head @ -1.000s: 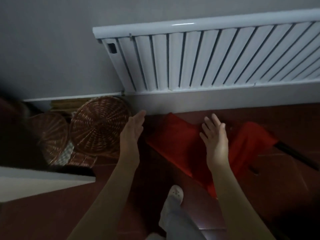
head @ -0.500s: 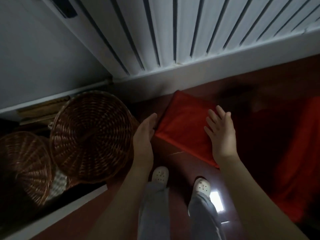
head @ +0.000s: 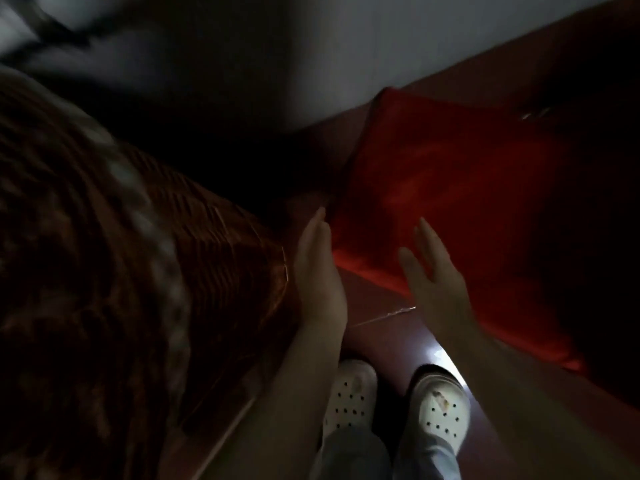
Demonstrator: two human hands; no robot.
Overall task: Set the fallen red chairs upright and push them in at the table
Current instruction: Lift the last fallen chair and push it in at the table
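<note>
The red chair (head: pixel 450 188) lay flat on the dark tiled floor (head: pixel 374 299) in the right middle of the frame, its far edge close against the pale wall (head: pixel 381 46) at the top. The person stood bent over it, white clogs (head: pixel 349 393) planted at the bottom centre. The left hand (head: pixel 318 271) was held edge-on, fingers straight and together, its tips right at the near left corner of the red panel. The right hand (head: pixel 436 282) hung over the panel's lower edge with fingers spread and gripping nothing. In that dim, smeared light I could not tell whether either palm touched the fabric. A wicker basket (head: pixel 138 271) crowded the left half of the frame, just beside the left wrist. By my reckoning the job had barely begun: no chair stood upright, no table was in sight, and the lifting and pushing in were all left to do.
</note>
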